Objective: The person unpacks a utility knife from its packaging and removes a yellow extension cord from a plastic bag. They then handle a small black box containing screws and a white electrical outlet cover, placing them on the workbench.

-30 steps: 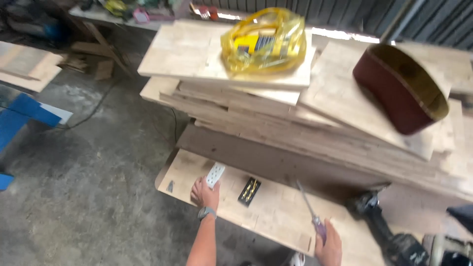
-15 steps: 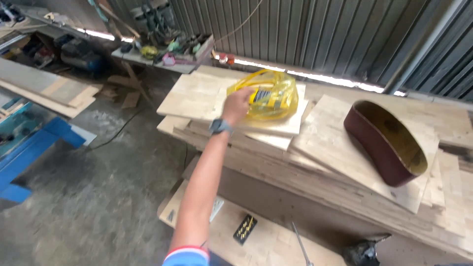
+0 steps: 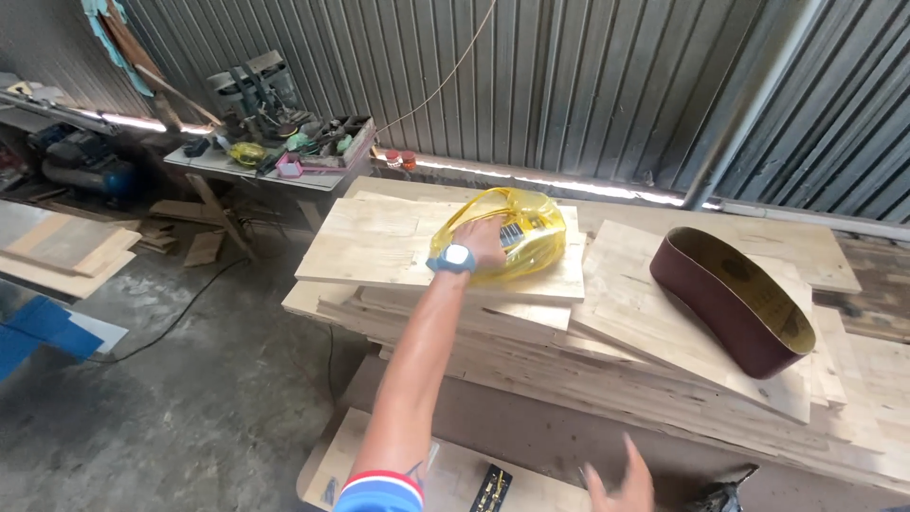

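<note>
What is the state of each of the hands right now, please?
Left hand: reaching onto the yellow plastic bag on the wooden boards; grip cannot be told.
Right hand: open, fingers spread, holding nothing.

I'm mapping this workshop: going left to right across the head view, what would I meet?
Blue machine → cluttered side table → left hand on the yellow plastic bag → brown sanding belt.
</note>
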